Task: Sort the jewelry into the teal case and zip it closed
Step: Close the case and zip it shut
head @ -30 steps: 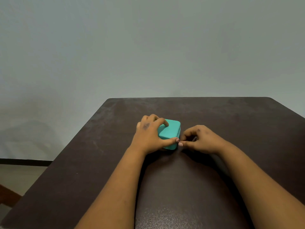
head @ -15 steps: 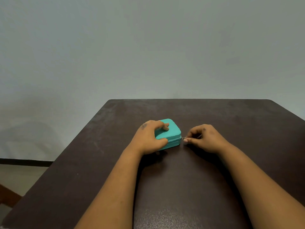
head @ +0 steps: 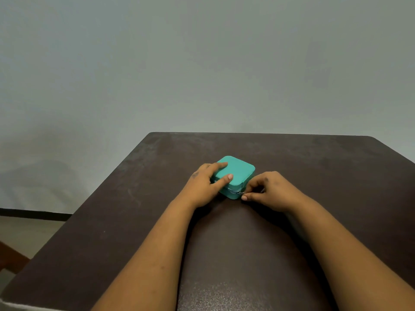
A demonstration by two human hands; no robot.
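Observation:
A small square teal case (head: 239,170) with rounded corners lies lid-down-closed on the dark table (head: 157,198), one corner pointing toward me. My left hand (head: 205,185) rests on its left side, with straight fingers and thumb pressing on the lid. My right hand (head: 267,190) sits at the case's near right corner and pinches the small metal zipper pull (head: 241,193) between thumb and forefinger. No jewelry is visible outside the case.
The dark brown table reaches to a plain grey wall at the back. Its left edge drops to a pale floor with a dark skirting strip (head: 33,213). A brown piece of furniture (head: 11,259) shows at the lower left.
The case has turned and shifted slightly away from me. My left hand went from gripping its side to pressing flat on the lid. My right hand stays on the zipper pull at the near corner.

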